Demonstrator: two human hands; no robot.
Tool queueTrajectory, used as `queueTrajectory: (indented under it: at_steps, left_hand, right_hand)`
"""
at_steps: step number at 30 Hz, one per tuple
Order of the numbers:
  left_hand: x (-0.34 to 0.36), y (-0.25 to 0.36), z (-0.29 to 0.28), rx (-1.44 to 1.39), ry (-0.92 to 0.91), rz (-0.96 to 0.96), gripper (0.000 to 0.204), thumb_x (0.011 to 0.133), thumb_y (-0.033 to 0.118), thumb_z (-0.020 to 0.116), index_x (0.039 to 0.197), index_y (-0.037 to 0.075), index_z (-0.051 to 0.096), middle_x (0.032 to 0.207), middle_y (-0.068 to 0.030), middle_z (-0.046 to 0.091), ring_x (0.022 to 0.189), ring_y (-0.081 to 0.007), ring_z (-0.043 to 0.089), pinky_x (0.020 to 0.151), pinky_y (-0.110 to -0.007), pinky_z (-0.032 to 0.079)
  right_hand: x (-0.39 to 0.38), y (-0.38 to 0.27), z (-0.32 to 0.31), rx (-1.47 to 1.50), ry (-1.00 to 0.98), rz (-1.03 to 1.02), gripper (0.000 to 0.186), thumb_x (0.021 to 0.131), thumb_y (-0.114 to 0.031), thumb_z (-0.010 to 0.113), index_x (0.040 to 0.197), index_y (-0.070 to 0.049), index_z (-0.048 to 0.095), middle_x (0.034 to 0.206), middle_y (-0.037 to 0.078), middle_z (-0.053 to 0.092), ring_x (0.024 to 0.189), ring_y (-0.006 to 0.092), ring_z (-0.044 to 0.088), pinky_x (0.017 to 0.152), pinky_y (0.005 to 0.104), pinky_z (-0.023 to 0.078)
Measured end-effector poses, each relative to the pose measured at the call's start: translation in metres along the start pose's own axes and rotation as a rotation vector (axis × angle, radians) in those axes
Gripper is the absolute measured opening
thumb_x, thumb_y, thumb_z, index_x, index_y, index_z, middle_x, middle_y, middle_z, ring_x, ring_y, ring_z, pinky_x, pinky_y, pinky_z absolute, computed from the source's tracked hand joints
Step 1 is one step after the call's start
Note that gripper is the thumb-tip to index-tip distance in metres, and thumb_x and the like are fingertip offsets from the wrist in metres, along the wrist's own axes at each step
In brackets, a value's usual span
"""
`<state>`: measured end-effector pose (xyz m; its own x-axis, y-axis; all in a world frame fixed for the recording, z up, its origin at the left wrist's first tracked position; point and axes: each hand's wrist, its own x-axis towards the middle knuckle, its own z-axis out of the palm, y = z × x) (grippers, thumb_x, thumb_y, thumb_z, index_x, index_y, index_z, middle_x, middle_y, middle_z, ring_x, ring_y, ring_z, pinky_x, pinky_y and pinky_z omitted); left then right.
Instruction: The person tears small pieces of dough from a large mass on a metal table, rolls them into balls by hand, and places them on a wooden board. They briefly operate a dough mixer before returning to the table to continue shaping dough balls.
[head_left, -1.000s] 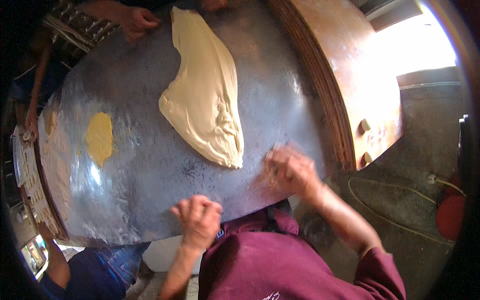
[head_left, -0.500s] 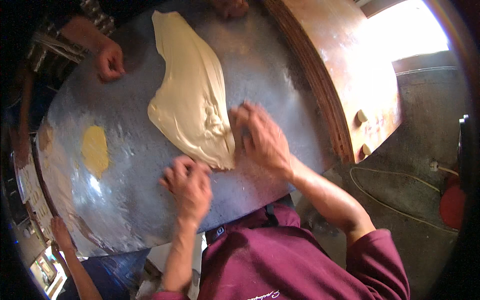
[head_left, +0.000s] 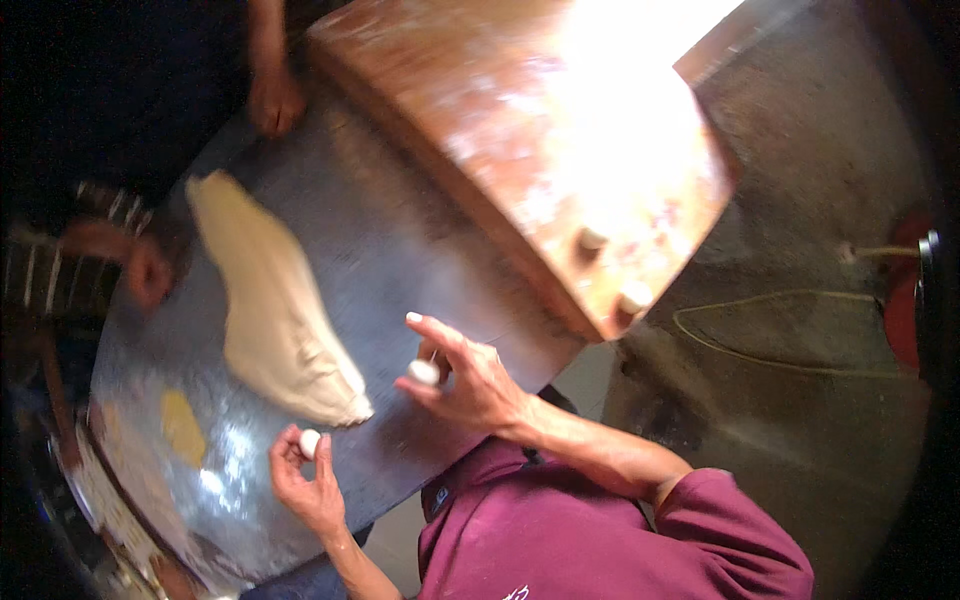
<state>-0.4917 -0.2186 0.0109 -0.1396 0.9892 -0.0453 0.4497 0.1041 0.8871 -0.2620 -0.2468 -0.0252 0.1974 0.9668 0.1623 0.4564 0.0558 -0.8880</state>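
Note:
A long sheet of pale dough (head_left: 270,300) lies on the grey metal worktop (head_left: 375,250), its near end bunched and wrinkled. Just beyond my left hand (head_left: 312,487) is that near end; thumb and fingers pinch a small white dough piece (head_left: 310,443). To the right of the sheet, my right hand (head_left: 480,392) is raised over the metal with the index finger stretched out. Between its thumb and fingers sits another white dough piece (head_left: 424,372). Neither hand touches the sheet.
A thick wooden board (head_left: 480,130) covers the worktop's far right; two small pale lumps (head_left: 592,240) stand near its corner. A yellow patch (head_left: 183,428) marks the metal at left. Another person's hands (head_left: 275,103) are across the worktop. A cable (head_left: 740,355) trails over the floor.
Both my hands have drawn back from the sheet's near end, and a small white dough piece now shows in each. The view has turned, putting the sheet farther left.

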Motion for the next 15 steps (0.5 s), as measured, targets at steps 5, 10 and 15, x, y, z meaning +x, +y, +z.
queueTrajectory:
  at_steps: [5,10,15]
  left_hand:
    - [0.028,0.149,0.165,-0.233,-0.285,0.702,0.036,0.073,0.004,0.085,0.105,0.004,0.069,0.102,-0.0125,0.068,0.09,-0.0255,0.067,0.077,-0.034,0.054]
    - [0.04,0.21,0.3,0.304,-0.913,1.001,0.038,0.085,0.032,0.076,0.104,-0.001,0.071,0.109,-0.023,0.067,0.088,-0.0329,0.067,0.079,-0.039,0.054]
    - [0.014,0.191,0.232,-0.383,-0.587,0.644,0.061,0.091,0.048,0.065,0.136,0.006,0.055,0.139,-0.0202,0.048,0.096,-0.0241,0.066,0.075,-0.037,0.055]
  right_hand:
    - [-0.002,0.018,-0.137,-0.128,0.717,-0.302,0.096,0.064,-0.024,0.095,0.139,-0.001,0.039,0.088,0.009,0.063,0.065,0.0155,0.057,0.056,0.0292,0.046]
    - [0.017,0.078,-0.249,-0.633,0.646,-0.179,0.078,0.072,-0.046,0.088,0.123,-0.003,0.048,0.086,0.009,0.06,0.053,0.0149,0.048,0.046,0.0297,0.038]
    - [-0.018,0.057,-0.233,-0.052,1.014,-0.226,0.038,0.086,-0.031,0.061,0.102,-0.002,0.043,0.084,0.007,0.043,0.05,0.0125,0.036,0.049,0.0297,0.035]
